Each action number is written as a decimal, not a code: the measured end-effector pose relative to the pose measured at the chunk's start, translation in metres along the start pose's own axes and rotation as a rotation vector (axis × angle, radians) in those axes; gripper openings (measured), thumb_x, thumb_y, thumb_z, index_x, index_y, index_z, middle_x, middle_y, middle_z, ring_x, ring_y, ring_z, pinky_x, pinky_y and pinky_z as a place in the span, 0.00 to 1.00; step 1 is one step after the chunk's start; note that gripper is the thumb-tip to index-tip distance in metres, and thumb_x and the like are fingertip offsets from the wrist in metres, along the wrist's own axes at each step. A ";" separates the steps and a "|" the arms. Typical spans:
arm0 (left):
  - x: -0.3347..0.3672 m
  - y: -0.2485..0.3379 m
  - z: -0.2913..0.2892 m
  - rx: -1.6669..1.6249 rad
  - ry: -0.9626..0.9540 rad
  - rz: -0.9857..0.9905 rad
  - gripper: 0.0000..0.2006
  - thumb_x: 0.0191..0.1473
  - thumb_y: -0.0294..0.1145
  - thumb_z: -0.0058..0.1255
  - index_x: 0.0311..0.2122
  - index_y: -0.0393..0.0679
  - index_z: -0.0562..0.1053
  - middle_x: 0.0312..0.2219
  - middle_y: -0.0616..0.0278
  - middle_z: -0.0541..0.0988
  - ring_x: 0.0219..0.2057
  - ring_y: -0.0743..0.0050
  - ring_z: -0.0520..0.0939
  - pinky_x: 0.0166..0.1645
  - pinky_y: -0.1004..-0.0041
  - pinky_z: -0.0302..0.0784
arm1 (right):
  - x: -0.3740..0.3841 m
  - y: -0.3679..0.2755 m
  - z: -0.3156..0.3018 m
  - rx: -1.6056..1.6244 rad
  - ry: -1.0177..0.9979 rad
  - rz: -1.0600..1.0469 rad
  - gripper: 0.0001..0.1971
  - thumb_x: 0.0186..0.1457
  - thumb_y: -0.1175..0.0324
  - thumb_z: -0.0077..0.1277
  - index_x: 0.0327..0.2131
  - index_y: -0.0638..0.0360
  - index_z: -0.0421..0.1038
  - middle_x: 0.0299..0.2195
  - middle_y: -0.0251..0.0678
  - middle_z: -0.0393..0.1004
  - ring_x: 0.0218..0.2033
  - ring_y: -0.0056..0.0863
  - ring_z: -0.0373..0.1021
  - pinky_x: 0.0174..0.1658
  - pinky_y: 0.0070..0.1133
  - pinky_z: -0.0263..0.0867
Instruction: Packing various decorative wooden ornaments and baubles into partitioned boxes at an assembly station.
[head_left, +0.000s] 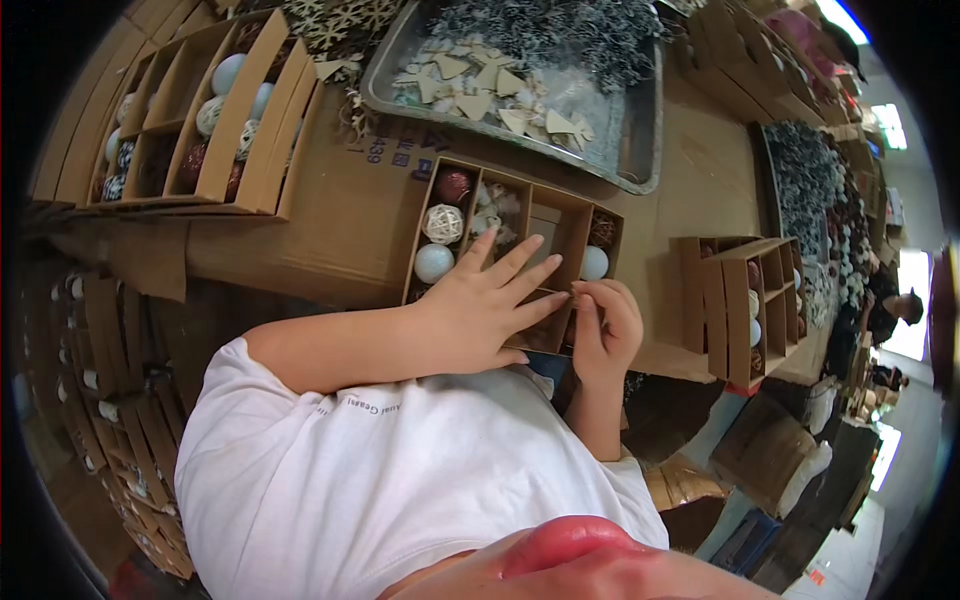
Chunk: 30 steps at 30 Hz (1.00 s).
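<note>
A counter (pixel 692 175) covered in brown cardboard carries a rectangular grey metal tray (pixel 632 135) of frosted sprigs and white angel cut-outs, and nearer the person stands a shallow brown cardboard box (pixel 568 240) split into compartments. The box lies directly under the left hand and reaches to the fingertips of the right; its longer side appears to run left to right, the right end angled slightly toward the body. The left hand (pixel 485 300) is nearer its middle, coming in from the left, palm down, fingers fanned toward the far right and seemingly free of any load; whether it presses on the dividers cannot be told. The right hand (pixel 610 325) is nearer the right end, fingers bent and tips close to the thumb, but whether they grip anything is unclear. Just beyond those tips, in the right-hand column, sits a round, smooth white ball (pixel 594 263), with a brown woven-twig ball (pixel 602 229) behind it.
</note>
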<state>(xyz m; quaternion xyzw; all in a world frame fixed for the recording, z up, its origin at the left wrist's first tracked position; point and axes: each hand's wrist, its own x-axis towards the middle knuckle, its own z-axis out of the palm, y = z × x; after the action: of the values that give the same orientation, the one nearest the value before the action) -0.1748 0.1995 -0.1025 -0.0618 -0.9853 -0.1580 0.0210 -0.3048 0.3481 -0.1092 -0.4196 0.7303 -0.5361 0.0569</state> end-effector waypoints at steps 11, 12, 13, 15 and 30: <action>0.006 -0.024 -0.008 -0.002 0.073 -0.045 0.36 0.47 0.57 0.52 0.60 0.53 0.62 0.62 0.51 0.55 0.65 0.47 0.48 0.65 0.47 0.35 | -0.003 0.035 -0.001 0.461 0.412 0.098 0.09 0.56 0.77 0.37 0.36 0.67 0.68 0.37 0.40 0.69 0.37 0.28 0.66 0.45 0.23 0.61; 0.008 -0.027 -0.011 0.005 0.091 -0.021 0.35 0.47 0.56 0.52 0.59 0.52 0.63 0.61 0.51 0.56 0.65 0.48 0.49 0.65 0.47 0.37 | 0.000 0.035 0.003 0.404 0.393 0.114 0.09 0.56 0.78 0.37 0.36 0.67 0.68 0.37 0.39 0.69 0.37 0.28 0.66 0.45 0.23 0.61; 0.010 -0.030 -0.015 0.013 0.108 0.002 0.34 0.47 0.55 0.53 0.57 0.52 0.64 0.60 0.51 0.57 0.64 0.48 0.51 0.64 0.48 0.40 | 0.005 0.032 0.008 0.326 0.352 0.101 0.09 0.56 0.78 0.37 0.36 0.66 0.69 0.36 0.38 0.69 0.37 0.25 0.65 0.45 0.21 0.61; 0.013 -0.039 -0.025 -0.027 0.166 0.046 0.30 0.46 0.50 0.55 0.55 0.50 0.66 0.58 0.51 0.61 0.63 0.48 0.55 0.63 0.49 0.47 | 0.010 0.042 0.011 0.361 0.365 0.125 0.09 0.55 0.78 0.38 0.36 0.66 0.69 0.36 0.38 0.69 0.36 0.24 0.65 0.45 0.21 0.61; -0.036 -0.152 -0.024 -0.034 0.717 -0.759 0.20 0.54 0.26 0.48 0.53 0.42 0.65 0.49 0.51 0.69 0.50 0.55 0.71 0.54 0.64 0.66 | 0.014 0.062 0.012 0.513 0.411 0.101 0.08 0.55 0.79 0.38 0.33 0.67 0.69 0.33 0.39 0.70 0.32 0.23 0.65 0.39 0.19 0.62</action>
<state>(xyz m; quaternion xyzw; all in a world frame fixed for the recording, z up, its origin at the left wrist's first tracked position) -0.1583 0.0442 -0.1285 0.3574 -0.8665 -0.1819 0.2973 -0.3414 0.3342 -0.1607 -0.2381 0.5877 -0.7723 0.0387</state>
